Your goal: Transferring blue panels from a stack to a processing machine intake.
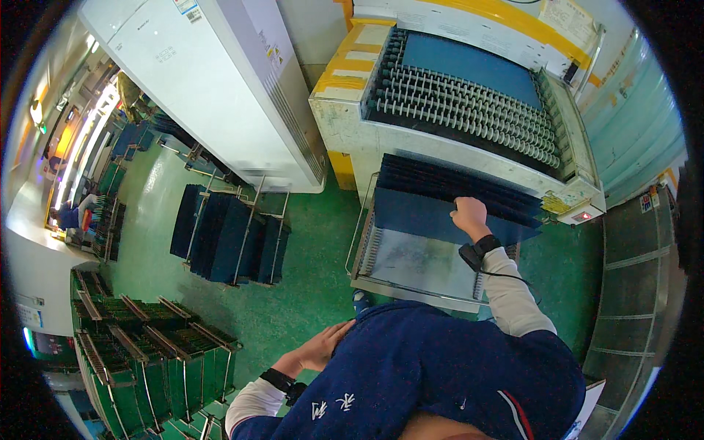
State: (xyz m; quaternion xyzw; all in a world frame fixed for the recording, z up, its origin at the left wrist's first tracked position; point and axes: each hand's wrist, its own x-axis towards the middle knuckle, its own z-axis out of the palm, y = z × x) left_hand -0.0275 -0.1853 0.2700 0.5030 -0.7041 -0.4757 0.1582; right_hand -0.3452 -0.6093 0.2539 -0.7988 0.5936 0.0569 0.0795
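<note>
My right hand is closed, its fingers curled at the upper edge of a flat dark blue panel. That panel leans in a slotted metal rack cart, in front of several more dark blue panels standing in a row. Down at my side, my left hand lies flat against my dark blue jacket with fingers stretched, holding nothing. Beyond the cart is a roller conveyor machine, with one blue sheet lying over its far rollers.
A tall white cabinet unit stands left of the machine. On the green floor sits another rack of dark blue panels. Racks of green boards fill the lower left. A grey metal panelled structure stands at the right.
</note>
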